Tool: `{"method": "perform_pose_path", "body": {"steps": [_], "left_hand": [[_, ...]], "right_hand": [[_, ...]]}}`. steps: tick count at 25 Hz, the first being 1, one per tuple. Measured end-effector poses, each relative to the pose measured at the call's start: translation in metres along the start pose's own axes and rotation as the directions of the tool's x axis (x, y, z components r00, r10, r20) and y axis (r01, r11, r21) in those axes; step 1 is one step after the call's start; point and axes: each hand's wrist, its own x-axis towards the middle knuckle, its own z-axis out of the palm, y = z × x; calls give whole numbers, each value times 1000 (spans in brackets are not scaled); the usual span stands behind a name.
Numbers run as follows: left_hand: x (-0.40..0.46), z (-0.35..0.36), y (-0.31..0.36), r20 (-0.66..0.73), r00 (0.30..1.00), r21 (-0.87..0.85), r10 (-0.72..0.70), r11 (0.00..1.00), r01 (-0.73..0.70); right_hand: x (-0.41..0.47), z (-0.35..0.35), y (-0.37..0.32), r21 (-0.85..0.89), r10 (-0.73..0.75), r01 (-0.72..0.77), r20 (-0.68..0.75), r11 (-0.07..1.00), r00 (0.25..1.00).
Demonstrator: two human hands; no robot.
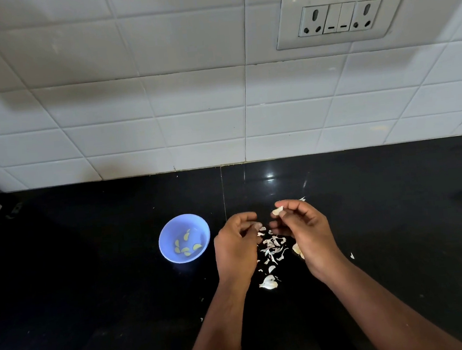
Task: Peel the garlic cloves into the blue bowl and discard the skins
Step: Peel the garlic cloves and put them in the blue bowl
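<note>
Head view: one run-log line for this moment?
right hand: pinches garlic clove | left hand: curled, contents unclear | blue bowl: peeled cloves | skins: on counter

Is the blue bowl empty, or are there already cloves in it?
Not empty. The blue bowl stands upright and holds several peeled cloves on its bottom.

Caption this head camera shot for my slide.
Right hand pinches a garlic clove above loose skins, blue bowl alongside.

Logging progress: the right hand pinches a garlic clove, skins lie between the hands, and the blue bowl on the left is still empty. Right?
Not quite. The head view shows the bowl already holds several peeled cloves. The right hand does pinch a clove, and skins lie between the hands.
</note>
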Motion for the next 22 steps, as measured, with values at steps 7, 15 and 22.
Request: {"method": "perform_pose_path", "body": {"steps": [7,15,22], "left_hand": [[-5,-1,10,10,998,428,69,901,-66],[-11,4,12,51,982,448,183,874,-186],[-10,1,11,126,965,499,232,826,-263]], "right_hand": [[4,-6,-4,-95,25,-19,59,995,998],[0,-9,-11,-254,-12,54,163,966,987],[1,-16,-13,-373,-2,82,210,924,978]]}}
